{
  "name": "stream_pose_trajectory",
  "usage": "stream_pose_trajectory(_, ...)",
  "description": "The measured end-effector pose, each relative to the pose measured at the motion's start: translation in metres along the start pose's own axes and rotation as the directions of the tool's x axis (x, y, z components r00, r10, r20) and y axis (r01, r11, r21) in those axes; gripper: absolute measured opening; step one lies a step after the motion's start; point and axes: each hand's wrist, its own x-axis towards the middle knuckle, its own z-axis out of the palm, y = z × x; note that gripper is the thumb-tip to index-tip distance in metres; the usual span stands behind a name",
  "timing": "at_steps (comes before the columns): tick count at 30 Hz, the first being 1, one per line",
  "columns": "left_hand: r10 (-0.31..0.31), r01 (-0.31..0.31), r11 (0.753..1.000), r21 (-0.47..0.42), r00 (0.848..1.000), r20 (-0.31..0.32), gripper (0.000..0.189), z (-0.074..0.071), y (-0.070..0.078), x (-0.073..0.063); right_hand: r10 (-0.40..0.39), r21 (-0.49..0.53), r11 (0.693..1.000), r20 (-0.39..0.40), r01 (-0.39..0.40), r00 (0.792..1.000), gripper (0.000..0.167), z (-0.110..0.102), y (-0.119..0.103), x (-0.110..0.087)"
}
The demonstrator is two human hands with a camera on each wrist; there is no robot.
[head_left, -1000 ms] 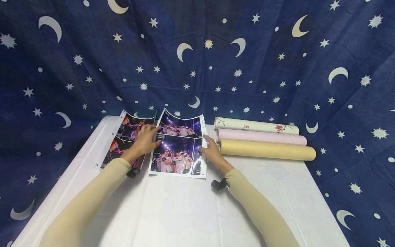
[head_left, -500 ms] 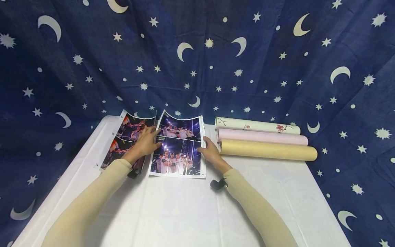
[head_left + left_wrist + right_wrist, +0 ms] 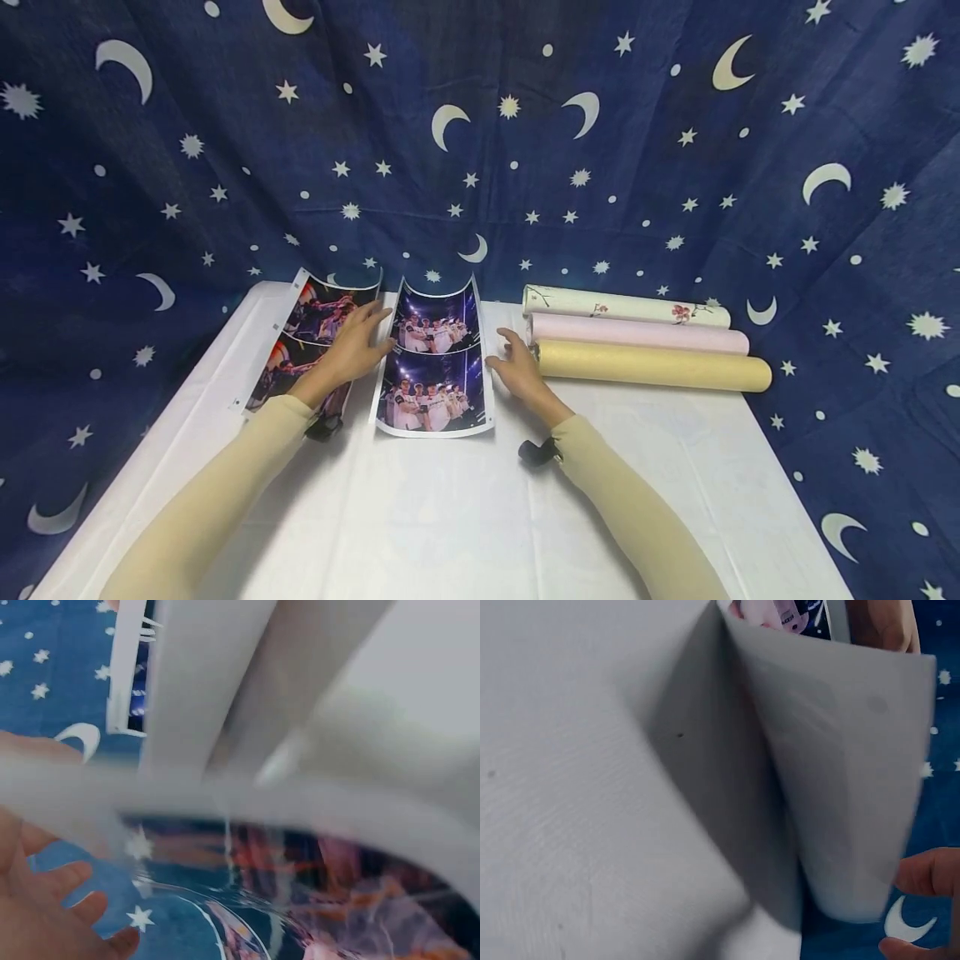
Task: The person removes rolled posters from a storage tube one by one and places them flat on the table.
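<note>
A glossy poster (image 3: 433, 392) printed with a group of people in white lies mid-table, its side edges curling upward. My left hand (image 3: 351, 346) reaches over a second poster (image 3: 283, 358) with red and dark pictures, fingertips right at the middle poster's left edge. Beside its right edge, my right hand (image 3: 519, 367) has thumb and fingers spread apart. In the right wrist view, the poster's pale back (image 3: 840, 772) rises close to those fingertips. The left wrist view shows my left hand (image 3: 45, 900) with loosely extended fingers behind a blurred curled sheet (image 3: 315, 885).
Three rolls lie side by side at the back right: a floral white roll (image 3: 626, 306), a pink roll (image 3: 637, 333) and a yellow roll (image 3: 652, 367). A white cloth (image 3: 435, 517) covers the table. A dark blue curtain (image 3: 420, 192) with moons and stars hangs behind.
The middle poster's right edge has come away from my right hand and sprung inward and up, so the sheet looks narrower and more curled. My left hand stays nearly in place.
</note>
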Motion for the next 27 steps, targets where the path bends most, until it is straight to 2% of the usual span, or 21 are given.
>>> stream_pose_trajectory(7, 0.021, -0.024, 0.998, -0.053, 0.998, -0.053, 0.058, -0.007, 0.021, -0.015, -0.014, 0.083, 0.997, 0.044, 0.011, 0.999, 0.064, -0.021, -0.007, -0.018)
stream_pose_trajectory(13, 0.067, -0.080, 0.991, -0.111, 0.991, -0.117, 0.056, -0.009, 0.041, -0.027, -0.052, 0.176, 0.984, 0.078, 0.038, 0.996, 0.060, -0.037, -0.016, -0.038)
stream_pose_trajectory(18, 0.101, -0.124, 0.980, -0.155, 0.984, -0.148, 0.056, -0.010, 0.055, -0.033, -0.096, 0.230, 0.970, 0.069, 0.078, 0.993, 0.055, -0.052, -0.024, -0.055)
stream_pose_trajectory(23, 0.119, -0.159, 0.963, -0.218, 0.975, -0.186, 0.054, -0.013, 0.072, -0.038, -0.150, 0.253, 0.959, 0.065, 0.129, 0.986, 0.052, -0.071, -0.028, -0.072)
stream_pose_trajectory(27, 0.138, -0.200, 0.938, -0.282, 0.965, -0.225, 0.051, -0.012, 0.086, -0.042, -0.178, 0.232, 0.959, 0.055, 0.161, 0.982, 0.053, -0.085, -0.030, -0.083)
